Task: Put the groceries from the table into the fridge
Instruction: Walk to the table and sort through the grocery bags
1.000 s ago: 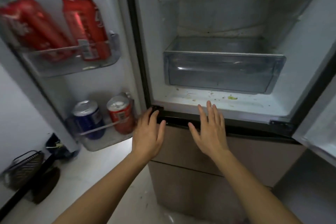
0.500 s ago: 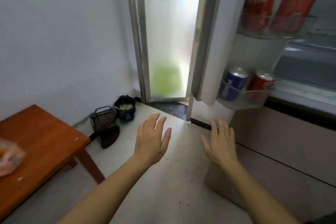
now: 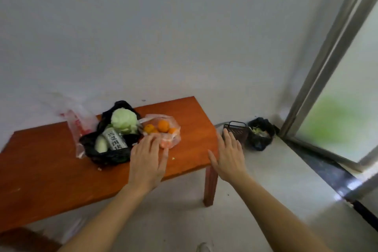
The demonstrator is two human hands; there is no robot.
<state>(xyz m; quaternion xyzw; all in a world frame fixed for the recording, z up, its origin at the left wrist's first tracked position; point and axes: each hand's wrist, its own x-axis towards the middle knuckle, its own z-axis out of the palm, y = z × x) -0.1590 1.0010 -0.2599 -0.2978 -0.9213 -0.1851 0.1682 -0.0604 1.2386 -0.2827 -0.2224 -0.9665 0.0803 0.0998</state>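
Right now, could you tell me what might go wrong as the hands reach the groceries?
The oranges lie in a thin, loose clear bag; grabbed by the left hand alone, some may spill off the table. The cabbage sticks out of the black bag and could tumble when lifted.

left hand [image 3: 147,160] — fingers straight, palm down | right hand [image 3: 228,155] — flat, fingers spread, empty

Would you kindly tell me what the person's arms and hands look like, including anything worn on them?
Both arms are bare as far as the frame's lower edge: no sleeve shows on the left forearm or the right forearm. The left hand and right hand are ungloved, with no ring, watch or bracelet visible.
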